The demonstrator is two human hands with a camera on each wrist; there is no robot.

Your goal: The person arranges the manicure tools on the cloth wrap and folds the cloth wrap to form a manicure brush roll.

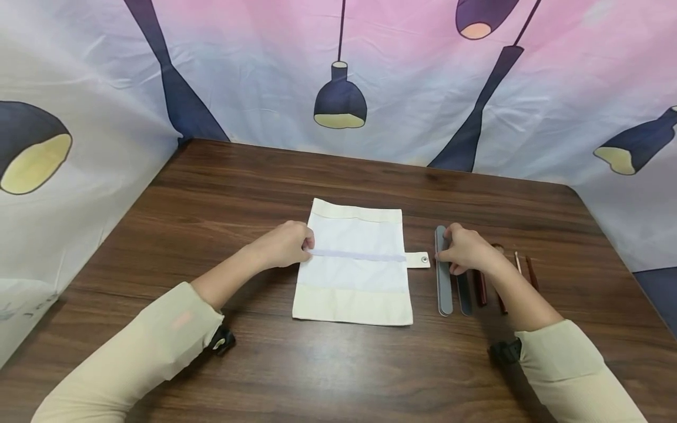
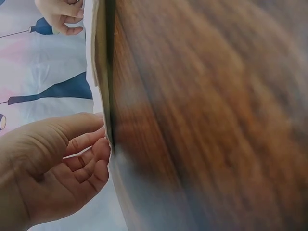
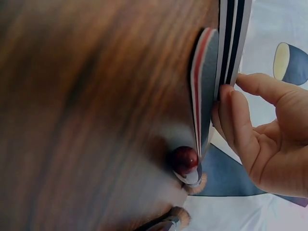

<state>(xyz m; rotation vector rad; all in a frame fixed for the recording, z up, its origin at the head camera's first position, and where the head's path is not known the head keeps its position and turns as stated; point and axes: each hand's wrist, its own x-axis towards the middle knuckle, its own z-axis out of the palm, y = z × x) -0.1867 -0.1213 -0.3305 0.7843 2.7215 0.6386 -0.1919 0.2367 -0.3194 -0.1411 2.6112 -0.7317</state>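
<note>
An off-white cloth roll-up case [image 1: 351, 305] lies unfolded on the table, with a pale band across its middle and a snap tab [image 1: 419, 259] at its right side. At its left edge, my left hand [image 1: 282, 244] pinches the fabric between thumb and fingers; the left wrist view shows that edge [image 2: 100, 62] in the grip. To the right of the tab, my right hand [image 1: 468, 252] pinches grey nail files [image 1: 445, 296], stacked with dark cores showing in the right wrist view. A darker nail file [image 3: 208, 72] with a red core lies beside them, partly under the hand.
Right of the files lie a dark red-handled brush [image 1: 481, 292], another brush partly behind the right forearm, and thin sticks [image 1: 518, 261]. All rest on the brown wooden table [image 1: 328, 370]. A printed cloth backdrop [image 1: 264, 88] rises behind the table's back edge and along its sides.
</note>
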